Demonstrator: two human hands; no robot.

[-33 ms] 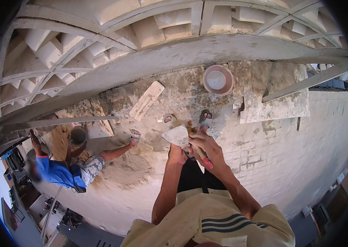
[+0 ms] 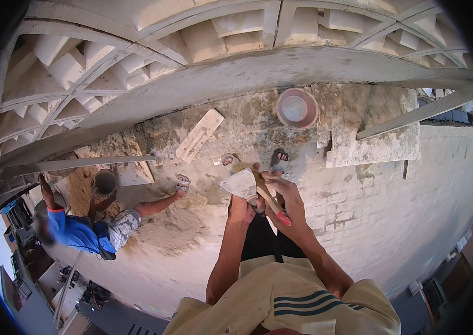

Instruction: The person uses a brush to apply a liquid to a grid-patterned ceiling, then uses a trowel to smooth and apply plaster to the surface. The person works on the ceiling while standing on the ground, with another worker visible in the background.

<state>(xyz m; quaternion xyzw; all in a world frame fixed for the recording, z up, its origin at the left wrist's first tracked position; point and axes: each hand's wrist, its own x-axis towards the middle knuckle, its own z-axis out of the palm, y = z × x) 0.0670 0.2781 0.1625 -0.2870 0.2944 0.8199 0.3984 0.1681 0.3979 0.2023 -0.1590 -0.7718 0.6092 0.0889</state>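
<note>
Close in front of my body, my left hand (image 2: pixel 242 211) is closed around the handle of a scraper with a wide, pale, triangular blade (image 2: pixel 239 184). My right hand (image 2: pixel 289 204) grips a brush by its wooden handle (image 2: pixel 268 195), whose red end points back toward me. What looks like the brush's yellowish head shows partly behind the scraper blade, which hides the rest. The two tools cross or lie very near each other; whether they touch, I cannot tell. My sandalled feet (image 2: pixel 279 160) stand just beyond my hands.
A pinkish bucket (image 2: pixel 313 110) stands ahead by the latticed wall. Left of it lies a pale board (image 2: pixel 199 135). At the left, a person in blue (image 2: pixel 80 230) is beside a dark bucket (image 2: pixel 105 182) and a sand heap (image 2: pixel 80 187). A slanted beam (image 2: pixel 421 111) stands at the right.
My right hand has shifted its hold on the brush slightly, and the red handle end has moved a little to the right. The scraper has hardly moved.
</note>
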